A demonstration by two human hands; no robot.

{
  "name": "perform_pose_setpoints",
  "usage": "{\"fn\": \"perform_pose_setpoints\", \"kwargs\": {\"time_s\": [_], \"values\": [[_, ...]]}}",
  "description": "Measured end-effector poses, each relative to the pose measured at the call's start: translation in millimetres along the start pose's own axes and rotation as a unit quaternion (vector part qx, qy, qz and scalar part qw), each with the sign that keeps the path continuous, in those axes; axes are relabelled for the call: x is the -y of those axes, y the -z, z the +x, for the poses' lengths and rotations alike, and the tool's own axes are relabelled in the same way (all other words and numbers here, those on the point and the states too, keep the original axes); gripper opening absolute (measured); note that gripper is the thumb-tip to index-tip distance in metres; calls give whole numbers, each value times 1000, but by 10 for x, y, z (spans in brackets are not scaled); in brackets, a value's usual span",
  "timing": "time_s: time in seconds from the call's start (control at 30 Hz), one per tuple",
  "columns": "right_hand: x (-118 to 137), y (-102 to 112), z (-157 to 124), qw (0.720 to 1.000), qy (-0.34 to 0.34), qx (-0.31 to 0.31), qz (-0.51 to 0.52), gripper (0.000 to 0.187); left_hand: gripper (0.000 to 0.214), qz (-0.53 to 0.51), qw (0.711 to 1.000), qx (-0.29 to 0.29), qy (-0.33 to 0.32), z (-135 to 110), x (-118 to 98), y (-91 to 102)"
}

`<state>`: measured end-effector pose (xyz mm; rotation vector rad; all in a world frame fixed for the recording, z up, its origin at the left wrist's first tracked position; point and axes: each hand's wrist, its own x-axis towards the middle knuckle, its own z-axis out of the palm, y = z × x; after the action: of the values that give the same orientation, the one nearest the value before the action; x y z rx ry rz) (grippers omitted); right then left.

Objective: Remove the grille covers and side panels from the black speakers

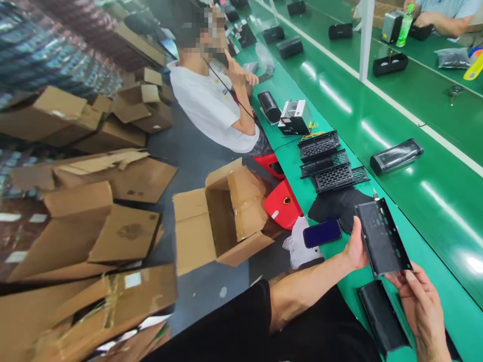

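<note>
Between our left hand (pixel 357 247), gripping one edge, and right hand (pixel 420 301), pinching the near corner, we hold a black panel (pixel 383 241). Beside the right hand lies a black casing (pixel 382 317); near the left, a phone (pixel 322 233) (screen dark).

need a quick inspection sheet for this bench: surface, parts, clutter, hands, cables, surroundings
Surface: green bench, partly covered.
Parts: black panel held up, tilted, with holes and slots; perforated panels lying in a group farther along; dark casing below the held panel.
Clutter: phone near the bench edge, beside dark cloth-like material.
Hands: left hand at the held panel's side edge; right hand at its lower end.
Cables: yellow cable beside a boxy device.
Surroundings: seated co-worker; open cardboard box on the floor.
</note>
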<state>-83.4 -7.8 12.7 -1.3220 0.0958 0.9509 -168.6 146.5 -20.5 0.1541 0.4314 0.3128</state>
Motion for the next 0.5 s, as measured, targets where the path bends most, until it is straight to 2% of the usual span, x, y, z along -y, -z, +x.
{"fn": "perform_pose_setpoints", "kwargs": {"time_s": [0.07,0.13,0.23,0.33,0.43,0.5], "values": [[143,-63,338,999,-8,7,-34,46,116,-15,999,-28,-24,2,-184,11],[267,-216,853,996,-14,-56,-62,51,117,-14,998,-55,-41,-38,-387,59],[363,-674,1816,991,-30,-72,-108,53,118,15,996,-71,-57,-213,-622,156],[386,-1245,2699,983,-25,-117,-137,55,111,41,991,-99,-82,-498,-717,239],[385,-1643,3234,984,-21,-119,-127,47,99,33,979,-160,-121,-790,-712,316],[392,-1737,3371,991,-1,-84,-101,39,93,24,972,-192,-134,-935,-685,369]]}}
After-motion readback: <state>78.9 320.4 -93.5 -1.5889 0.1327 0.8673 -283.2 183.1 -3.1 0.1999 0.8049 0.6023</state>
